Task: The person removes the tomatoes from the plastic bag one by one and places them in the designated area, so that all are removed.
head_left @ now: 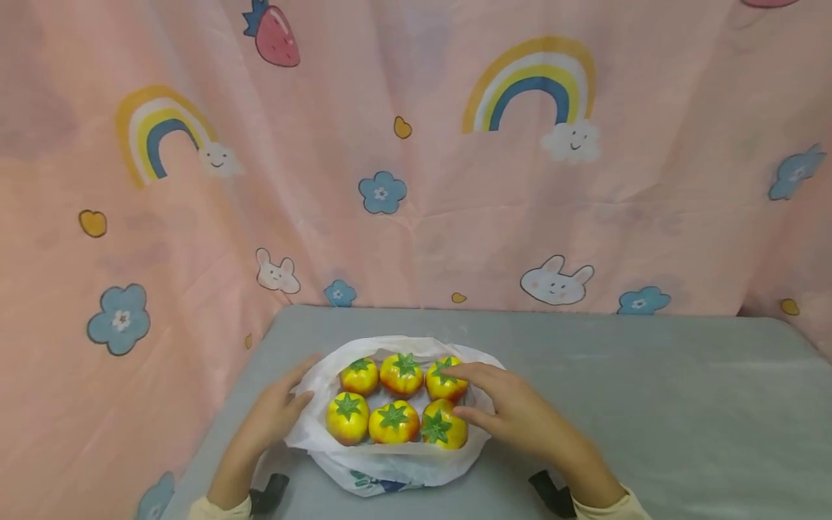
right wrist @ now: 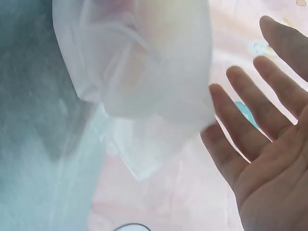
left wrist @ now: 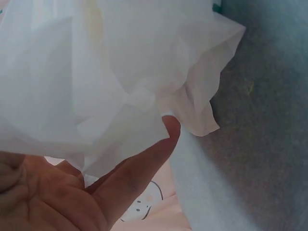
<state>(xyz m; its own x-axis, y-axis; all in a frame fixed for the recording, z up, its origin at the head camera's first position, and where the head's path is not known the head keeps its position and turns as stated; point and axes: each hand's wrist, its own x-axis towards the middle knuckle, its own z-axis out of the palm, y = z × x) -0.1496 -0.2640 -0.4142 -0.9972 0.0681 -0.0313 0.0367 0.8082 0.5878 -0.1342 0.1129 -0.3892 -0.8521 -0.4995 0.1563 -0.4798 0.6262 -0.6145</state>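
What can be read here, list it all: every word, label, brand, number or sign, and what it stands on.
Readable text: none.
Bag: green and dark blue print low on its front, too small and creased to tell whether it holds any letters.
Curtain: only drawings show, such as rainbows, rabbits and flowers; no words or numbers.
Fruits and table: no lettering to be seen.

Wrist views: bag (left wrist: 96, 101) cut off. Head view: sleeves (head_left: 611, 507) cropped.

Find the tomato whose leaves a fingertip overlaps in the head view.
Back-right tomato: the right hand has a fingertip over its leaves, unlike the other five.
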